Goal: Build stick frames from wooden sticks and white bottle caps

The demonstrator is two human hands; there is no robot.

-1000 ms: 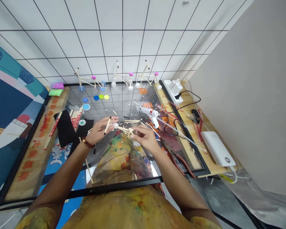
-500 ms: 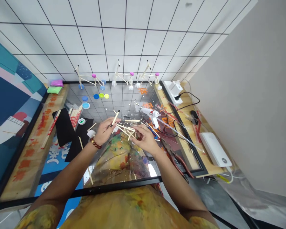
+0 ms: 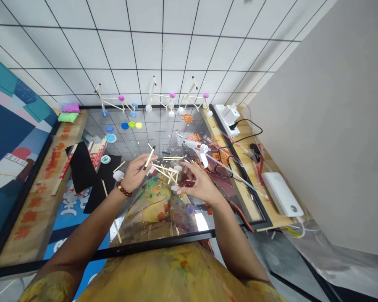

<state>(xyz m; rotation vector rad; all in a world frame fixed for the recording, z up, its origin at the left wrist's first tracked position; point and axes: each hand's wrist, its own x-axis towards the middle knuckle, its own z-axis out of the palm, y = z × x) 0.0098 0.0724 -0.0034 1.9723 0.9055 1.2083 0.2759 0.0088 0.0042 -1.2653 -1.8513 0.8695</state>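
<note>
A small tricycle model made of pale wooden sticks (image 3: 165,169) is held at its front end by my left hand (image 3: 136,173), fingers closed round it. Its handlebar stick (image 3: 149,158) has black tips and slants up over those fingers. At the rear end show two white wheels, an upper wheel (image 3: 177,168) and a lower wheel (image 3: 174,188). My right hand (image 3: 198,184) is beside these wheels with thumb and fingers spread; the thumb tip is close to the lower wheel, and whether it touches I cannot tell. A white front wheel (image 3: 151,170) is partly hidden by my left hand.
A white glue gun (image 3: 197,147) lies beyond my right hand, pliers (image 3: 239,212) partly behind my right forearm. Finished stick tricycles (image 3: 159,98) stand along the back wall. Black sheets (image 3: 80,167) and loose sticks lie left; a power strip (image 3: 228,121) and white box (image 3: 282,195) are right.
My right hand has let go of the rear of the tricycle model and spread its fingers, moving slightly right. The rear wheels now show. My left hand keeps its hold.
</note>
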